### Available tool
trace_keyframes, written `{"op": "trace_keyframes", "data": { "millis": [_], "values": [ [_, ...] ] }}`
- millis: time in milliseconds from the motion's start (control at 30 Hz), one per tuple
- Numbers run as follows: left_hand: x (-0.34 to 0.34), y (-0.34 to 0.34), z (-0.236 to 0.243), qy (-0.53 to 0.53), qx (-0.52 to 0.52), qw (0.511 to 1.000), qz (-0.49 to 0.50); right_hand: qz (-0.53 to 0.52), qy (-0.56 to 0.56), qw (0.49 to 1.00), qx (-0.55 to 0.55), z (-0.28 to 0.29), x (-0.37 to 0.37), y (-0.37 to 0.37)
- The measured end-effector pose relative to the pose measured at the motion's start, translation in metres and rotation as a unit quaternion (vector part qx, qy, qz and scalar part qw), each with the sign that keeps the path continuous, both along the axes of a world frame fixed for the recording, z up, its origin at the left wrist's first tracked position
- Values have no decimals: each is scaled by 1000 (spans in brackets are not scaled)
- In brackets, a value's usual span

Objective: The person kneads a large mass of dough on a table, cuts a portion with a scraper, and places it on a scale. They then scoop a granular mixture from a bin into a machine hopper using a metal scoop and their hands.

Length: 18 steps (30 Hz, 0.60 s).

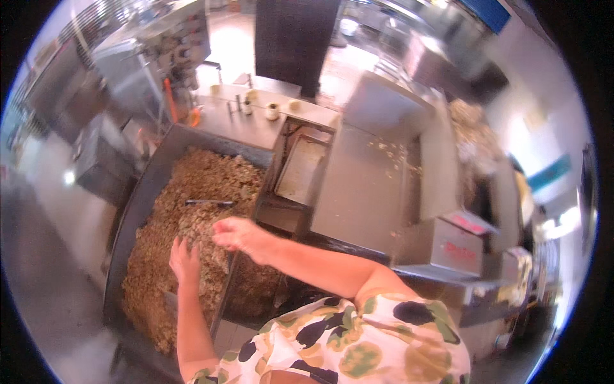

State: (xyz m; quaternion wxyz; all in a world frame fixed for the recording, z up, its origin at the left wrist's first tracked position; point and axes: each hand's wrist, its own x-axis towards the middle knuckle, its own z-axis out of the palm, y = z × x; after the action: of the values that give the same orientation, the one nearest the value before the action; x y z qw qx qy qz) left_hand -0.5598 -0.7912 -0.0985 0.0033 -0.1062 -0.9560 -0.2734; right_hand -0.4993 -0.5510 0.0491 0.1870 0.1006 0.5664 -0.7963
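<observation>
A big metal bin (pixel 220 139) on the left is filled with a brown, crumbly, nut-like mix (pixel 173 221). My left hand (pixel 185 261) is over the mix, its fingers stretched toward the far side and slightly apart. To its right, my right hand (pixel 242 235) is above the bin's right part with the fingers curled together. Whatever they might hold is too small to make out. Just beyond both hands, a dark, narrow bar (pixel 210 203) lies on the mix. Beside my left forearm a grey, flat piece (pixel 171 304) sticks out of the mix, partly covered.
Right of the bin, a sheet pan (pixel 300 169) sits in a rack. A wide steel trough (pixel 364 192) with scattered crumbs stands farther right, near a box with red lettering (pixel 457 249). Small containers (pixel 272 112) stand on a steel counter (pixel 224 125) at the back.
</observation>
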Motion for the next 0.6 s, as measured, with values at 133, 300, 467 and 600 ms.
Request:
{"op": "trace_keyframes", "data": {
  "millis": [133, 300, 467, 600],
  "values": [
    [25, 76, 41, 36, 109, 993, -28, -228, 82, 970, -13, 41, 74, 124],
    [66, 173, 54, 95, 102, 959, -249, -411, 200, 840, 292, 119, 192, 242],
    [109, 279, 69, 48, 154, 906, -391, -488, 226, 553, 636, 145, 301, 344],
    [109, 361, 87, -10, 246, 879, -408, -400, 175, 389, 812, 141, 359, 405]
  ]
}}
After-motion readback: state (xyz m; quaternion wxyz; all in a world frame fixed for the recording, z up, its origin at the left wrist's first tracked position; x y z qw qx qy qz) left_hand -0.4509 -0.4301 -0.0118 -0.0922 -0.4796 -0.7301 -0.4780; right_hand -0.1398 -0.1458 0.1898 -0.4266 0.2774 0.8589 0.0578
